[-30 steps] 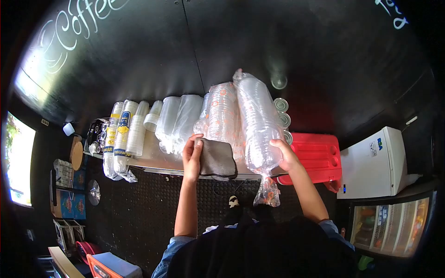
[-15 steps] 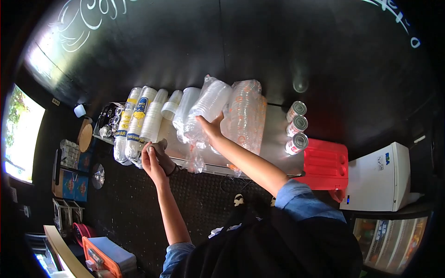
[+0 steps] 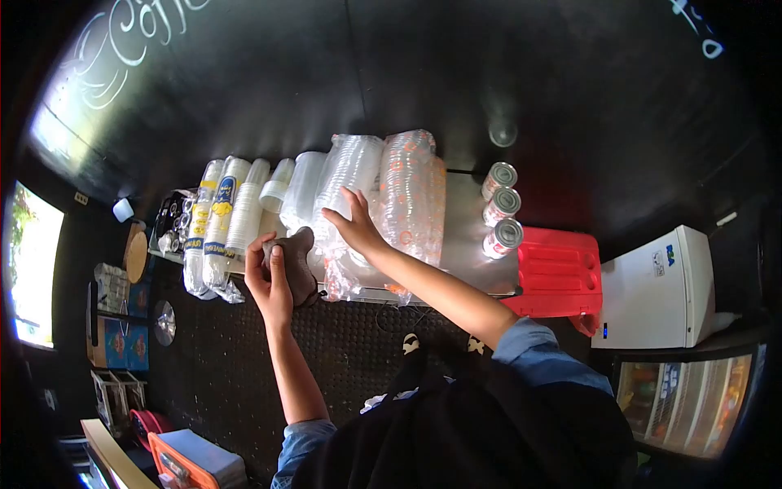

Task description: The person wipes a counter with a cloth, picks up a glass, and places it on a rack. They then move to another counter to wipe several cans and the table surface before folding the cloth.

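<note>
My left hand (image 3: 271,281) is closed on a dark grey-brown cloth (image 3: 300,265) at the front edge of the metal table (image 3: 476,273). Fingers spread, my right hand (image 3: 357,226) is over the front part of a bagged stack of clear lids or cups (image 3: 349,167) and holds nothing. To its right lies a clear bag with orange print (image 3: 411,187), full of stacked plastic pieces. On the left are wrapped cup stacks with blue and yellow labels (image 3: 220,208), a bare stack of clear cups (image 3: 247,210) and a short white-rimmed stack (image 3: 277,189).
Three cans (image 3: 500,204) stand in a row at the table's right. Beyond are a red plastic case (image 3: 558,269), a white fridge (image 3: 652,289) and a glass-fronted cooler (image 3: 680,399). An orange-rimmed box (image 3: 195,460) is at the lower left.
My right hand has come off the bagged stack, which now lies straighter beside the orange-printed bag. My left hand has raised the cloth, now more in view. The view has shifted slightly.
</note>
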`<action>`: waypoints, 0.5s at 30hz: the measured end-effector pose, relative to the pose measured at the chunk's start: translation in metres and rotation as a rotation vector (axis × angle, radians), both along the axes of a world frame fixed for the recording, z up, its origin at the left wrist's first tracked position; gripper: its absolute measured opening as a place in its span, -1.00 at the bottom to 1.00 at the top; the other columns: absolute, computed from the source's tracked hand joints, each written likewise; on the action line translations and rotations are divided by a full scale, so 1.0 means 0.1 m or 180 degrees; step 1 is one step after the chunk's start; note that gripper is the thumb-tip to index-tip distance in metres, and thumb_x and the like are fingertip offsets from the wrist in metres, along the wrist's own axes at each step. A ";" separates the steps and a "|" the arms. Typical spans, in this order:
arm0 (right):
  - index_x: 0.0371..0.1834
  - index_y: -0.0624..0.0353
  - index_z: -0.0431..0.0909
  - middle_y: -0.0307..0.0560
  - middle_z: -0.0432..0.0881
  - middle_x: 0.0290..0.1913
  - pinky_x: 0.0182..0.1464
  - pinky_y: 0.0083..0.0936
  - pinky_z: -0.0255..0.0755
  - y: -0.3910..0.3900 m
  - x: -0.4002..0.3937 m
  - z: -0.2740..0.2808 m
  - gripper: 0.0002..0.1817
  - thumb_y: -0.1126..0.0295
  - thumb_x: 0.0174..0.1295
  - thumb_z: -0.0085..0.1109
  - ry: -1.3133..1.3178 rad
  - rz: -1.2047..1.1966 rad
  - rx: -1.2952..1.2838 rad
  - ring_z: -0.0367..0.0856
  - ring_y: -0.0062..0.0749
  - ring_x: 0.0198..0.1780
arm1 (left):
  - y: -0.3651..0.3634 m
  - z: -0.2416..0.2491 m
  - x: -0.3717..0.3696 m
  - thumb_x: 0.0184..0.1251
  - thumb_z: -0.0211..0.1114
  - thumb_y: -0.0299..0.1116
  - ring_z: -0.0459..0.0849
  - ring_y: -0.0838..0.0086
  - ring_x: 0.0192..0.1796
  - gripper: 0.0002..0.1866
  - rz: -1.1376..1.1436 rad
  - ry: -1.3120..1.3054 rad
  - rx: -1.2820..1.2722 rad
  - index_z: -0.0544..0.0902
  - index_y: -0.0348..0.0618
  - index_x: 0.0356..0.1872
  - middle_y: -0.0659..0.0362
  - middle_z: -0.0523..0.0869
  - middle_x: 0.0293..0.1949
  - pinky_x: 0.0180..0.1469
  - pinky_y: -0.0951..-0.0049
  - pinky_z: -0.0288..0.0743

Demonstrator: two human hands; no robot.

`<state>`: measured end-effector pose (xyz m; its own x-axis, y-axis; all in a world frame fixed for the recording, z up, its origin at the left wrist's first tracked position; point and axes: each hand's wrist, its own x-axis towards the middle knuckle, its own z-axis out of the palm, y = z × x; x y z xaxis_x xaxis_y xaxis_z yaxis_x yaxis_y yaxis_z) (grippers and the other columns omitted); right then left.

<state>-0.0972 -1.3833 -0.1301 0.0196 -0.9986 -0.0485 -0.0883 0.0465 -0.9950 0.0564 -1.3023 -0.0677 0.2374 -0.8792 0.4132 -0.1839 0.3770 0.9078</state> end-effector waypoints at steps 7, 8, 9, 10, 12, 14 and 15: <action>-0.01 0.26 0.53 -0.12 0.62 -0.13 0.08 -0.53 0.37 0.52 -0.90 0.58 -0.53 0.28 0.02 0.40 -0.0333 0.1187 -0.1174 0.54 -0.50 -0.04 | -0.26 0.52 -0.61 0.35 0.14 -0.46 0.48 0.64 -0.16 -0.75 -0.1295 -0.0429 -0.0244 0.52 -0.27 0.02 0.25 0.58 -0.22 -0.06 0.64 0.33; -0.10 0.24 0.54 -0.19 0.62 -0.20 0.00 -0.56 0.38 0.51 -0.99 0.61 -0.61 0.30 0.04 0.40 -0.0507 0.0860 -0.1236 0.53 -0.56 -0.12 | -0.37 0.53 -0.69 0.35 0.16 -0.45 0.50 0.62 -0.14 -0.73 -0.1327 -0.0319 -0.0180 0.51 -0.28 0.04 0.23 0.58 -0.19 -0.05 0.62 0.36; -0.19 0.21 0.56 -0.26 0.61 -0.27 -0.07 -0.60 0.40 0.50 -1.07 0.65 -0.68 0.33 0.05 0.40 -0.0685 0.0531 -0.1293 0.52 -0.61 -0.19 | -0.49 0.50 -0.78 0.35 0.17 -0.44 0.52 0.60 -0.11 -0.71 -0.1361 -0.0211 -0.0109 0.50 -0.28 0.05 0.21 0.59 -0.15 -0.04 0.61 0.38; -0.22 0.22 0.54 -0.27 0.60 -0.27 -0.10 -0.62 0.40 0.47 -1.16 0.65 -0.71 0.34 0.06 0.38 -0.0682 0.0320 -0.1063 0.52 -0.64 -0.20 | -0.65 0.41 -0.81 0.34 0.19 -0.42 0.54 0.56 -0.09 -0.68 -0.1230 -0.0396 -0.0030 0.49 -0.28 0.08 0.16 0.59 -0.11 -0.03 0.59 0.41; -0.15 0.24 0.50 -0.14 0.62 -0.23 -0.05 -0.52 0.41 0.28 -1.30 0.52 -0.65 0.32 0.07 0.36 -0.0012 -0.0307 -0.1540 0.55 -0.48 -0.13 | -0.91 0.13 -0.90 0.32 0.23 -0.39 0.56 0.42 0.02 -0.60 -0.0997 -0.0572 0.0078 0.43 -0.27 0.14 0.02 0.58 0.00 -0.03 0.50 0.48; -0.06 0.27 0.42 0.13 0.58 -0.08 0.07 -0.38 0.37 0.20 -1.34 0.33 -0.60 0.36 0.08 0.30 0.0531 -0.0642 -0.1535 0.55 -0.06 0.01 | -0.98 -0.17 -1.02 0.26 0.24 -0.41 0.52 0.10 0.09 -0.56 -0.0695 -0.1695 -0.0588 0.40 -0.32 0.14 -0.11 0.53 0.06 0.07 0.28 0.44; 0.00 0.26 0.41 0.13 0.49 0.08 0.12 -0.28 0.35 0.11 -1.37 0.06 -0.57 0.30 0.11 0.28 0.0940 -0.0576 -0.1535 0.49 -0.03 0.11 | -0.91 -0.23 -1.09 0.24 0.24 -0.42 0.49 0.00 0.12 -0.55 -0.0627 -0.2171 -0.0655 0.40 -0.33 0.13 -0.14 0.51 0.07 0.13 0.21 0.40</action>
<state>-0.2338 -1.3726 -0.1243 -0.0984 -0.8954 0.4342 -0.3975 -0.3646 -0.8420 -0.0530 -1.3930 -0.0911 -0.2853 -0.7677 0.5738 -0.5934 0.6116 0.5233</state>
